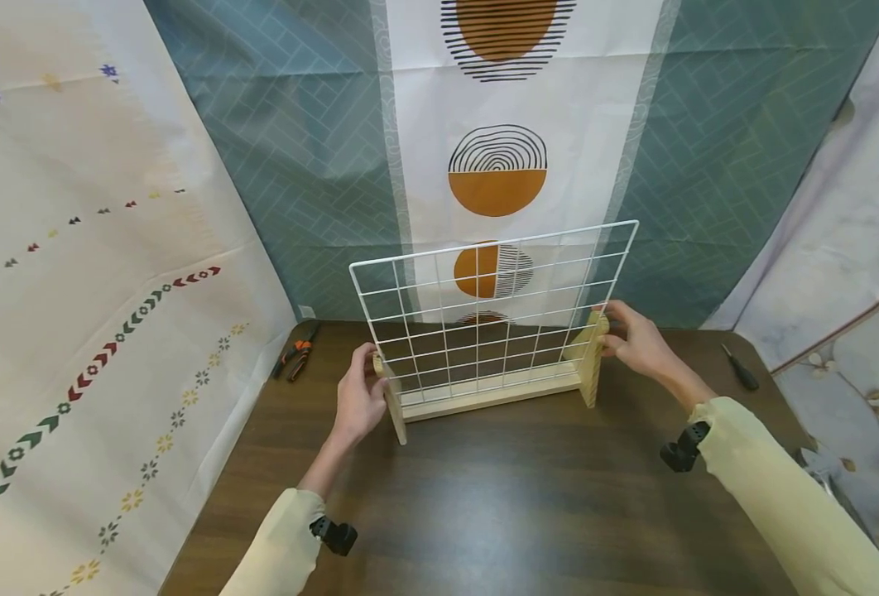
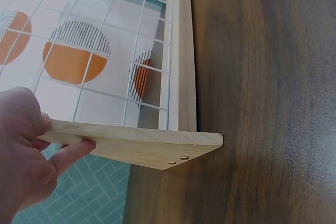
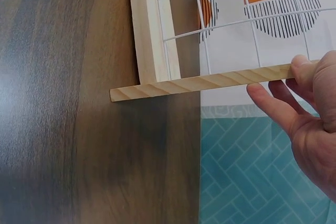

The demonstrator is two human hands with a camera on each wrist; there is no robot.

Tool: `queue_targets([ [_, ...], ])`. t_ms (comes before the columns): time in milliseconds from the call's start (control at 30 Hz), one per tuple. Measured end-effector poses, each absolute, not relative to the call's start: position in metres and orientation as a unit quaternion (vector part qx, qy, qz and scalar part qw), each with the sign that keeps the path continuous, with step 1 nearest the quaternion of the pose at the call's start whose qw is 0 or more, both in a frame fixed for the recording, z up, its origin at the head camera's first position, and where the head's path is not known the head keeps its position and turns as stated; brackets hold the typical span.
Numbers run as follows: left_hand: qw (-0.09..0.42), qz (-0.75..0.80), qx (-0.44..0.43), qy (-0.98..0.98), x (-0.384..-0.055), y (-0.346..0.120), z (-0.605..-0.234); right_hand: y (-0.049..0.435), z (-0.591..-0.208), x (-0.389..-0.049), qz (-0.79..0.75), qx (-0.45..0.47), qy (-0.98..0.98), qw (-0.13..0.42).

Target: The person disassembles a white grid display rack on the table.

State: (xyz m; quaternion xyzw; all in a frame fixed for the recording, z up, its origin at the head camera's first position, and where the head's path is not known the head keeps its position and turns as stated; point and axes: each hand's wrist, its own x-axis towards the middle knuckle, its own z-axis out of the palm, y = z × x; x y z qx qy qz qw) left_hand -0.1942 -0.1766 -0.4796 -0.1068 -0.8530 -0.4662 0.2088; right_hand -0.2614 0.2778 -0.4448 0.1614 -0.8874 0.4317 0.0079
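Left hand [image 2: 26, 156] at 8 o'clock, pinching edge of pale end panel [image 2: 142, 142], which runs toward 4. Two screw heads [image 2: 185, 158] near 6. Wire grid [image 2: 95, 51] at 10, patterned cloth [image 2: 55, 98] beyond. Dark tabletop [image 2: 268, 103] at 3.

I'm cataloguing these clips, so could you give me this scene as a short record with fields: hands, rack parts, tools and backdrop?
Left hand: grips the left panel
Right hand: grips the right panel
Grid: white wire, between the two panels
Base: pale wood board, joining the panels
Fasteners: two metal heads on the left panel
Pliers: far left corner of the table
Screwdriver: right side of the table
Backdrop: teal, with a white strip of orange-and-black shapes
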Motion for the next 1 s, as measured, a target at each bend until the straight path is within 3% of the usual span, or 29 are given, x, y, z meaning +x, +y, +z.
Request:
queue_targets([
  [1000,0.244,-0.448,-0.084,-0.856,-0.176,-0.194,-0.481,0.256,-0.446,-0.269,0.423,0.192,-0.886,0.01],
])
